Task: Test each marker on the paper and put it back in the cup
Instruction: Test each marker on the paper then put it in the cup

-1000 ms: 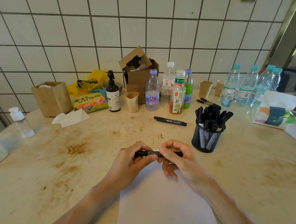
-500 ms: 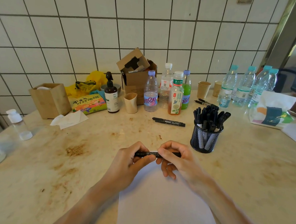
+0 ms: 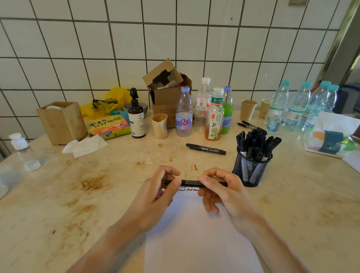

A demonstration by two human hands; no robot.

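A black marker [image 3: 190, 182] is held level above the top edge of the white paper [image 3: 200, 241]. My left hand [image 3: 158, 194] grips its left end and my right hand [image 3: 222, 190] pinches its right part. Black scribbles [image 3: 187, 189] show on the paper just under the marker. The black mesh cup [image 3: 250, 169], full of several black markers, stands right of my right hand. Two more markers [image 3: 205, 148] lie on the table behind my hands.
Bottles [image 3: 205, 112], a cardboard box [image 3: 167, 89], a pump bottle [image 3: 136, 115], paper cups [image 3: 248, 109] and a wooden box [image 3: 62, 121] line the tiled wall. Water bottles [image 3: 301, 105] and a bag [image 3: 331, 136] stand at the right. Tissue [image 3: 84, 146] lies at the left.
My hands have drawn slightly apart along the marker, so more of its barrel shows between them. Scribbles on the paper are now visible under it.
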